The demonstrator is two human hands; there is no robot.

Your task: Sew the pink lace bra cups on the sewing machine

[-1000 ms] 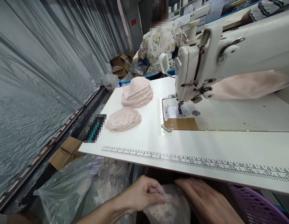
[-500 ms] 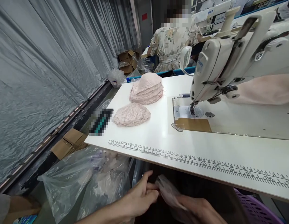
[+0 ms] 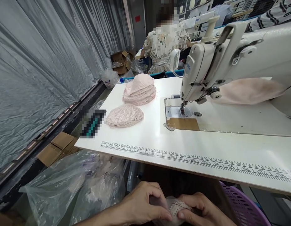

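Note:
Below the front edge of the sewing table, my left hand (image 3: 145, 204) and my right hand (image 3: 199, 208) hold a small piece of pale lace fabric (image 3: 177, 208) between them. The fingers of each hand pinch one side of it. Part of the piece is sheer, and its lower part runs out of view. On the table lie a stack of pale pink fabric cups (image 3: 139, 91) and, in front of it, a flatter stack of lace pieces (image 3: 124, 116). Both stacks stand left of the sewing machine (image 3: 199, 69), apart from my hands.
The white table (image 3: 145, 138) has a printed ruler along its front edge. Clear plastic bags (image 3: 65, 182) and a cardboard box (image 3: 57, 147) lie on the floor at left. A purple basket (image 3: 241, 204) stands under the table at right. Ahead sits a person in a floral garment (image 3: 163, 44).
My hands have come together on the fabric, and its lace part now shows. My left fingers, spread before, have closed on it. The whole view has shifted slightly to the right.

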